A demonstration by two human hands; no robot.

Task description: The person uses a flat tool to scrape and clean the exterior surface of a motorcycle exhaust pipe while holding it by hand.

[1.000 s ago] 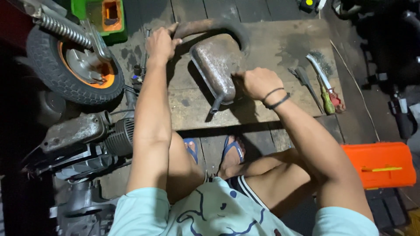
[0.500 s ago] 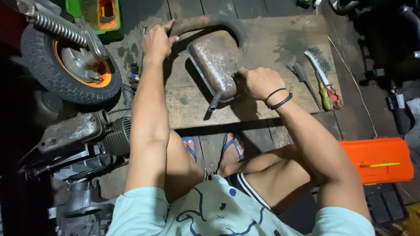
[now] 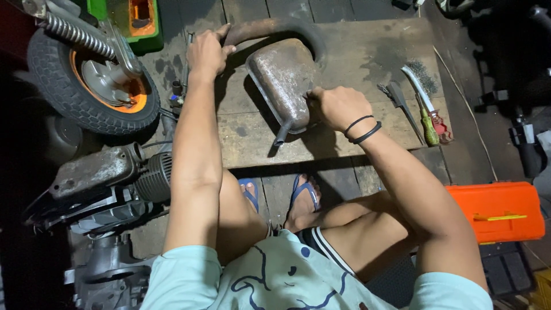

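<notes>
A rusty metal exhaust muffler (image 3: 282, 79) with a curved pipe (image 3: 275, 26) lies on a wooden board (image 3: 367, 63). My left hand (image 3: 206, 53) grips the pipe's left end. My right hand (image 3: 337, 106), with two black bands on the wrist, presses against the muffler's lower right side; whatever it may hold is hidden by the fingers. A short outlet tube (image 3: 281, 135) sticks out at the muffler's near end.
A small wheel (image 3: 86, 86) with an orange hub and a spring stands at left, an engine block (image 3: 109, 178) below it. A wire brush (image 3: 418, 80), a scraper (image 3: 399, 97) and a screwdriver (image 3: 427, 123) lie at right. An orange toolbox (image 3: 496, 209) sits on the floor. My sandalled feet (image 3: 301, 195) rest under the board.
Both hands keep their hold on the muffler. The right hand has shifted slightly along its side; the view has drifted a little.
</notes>
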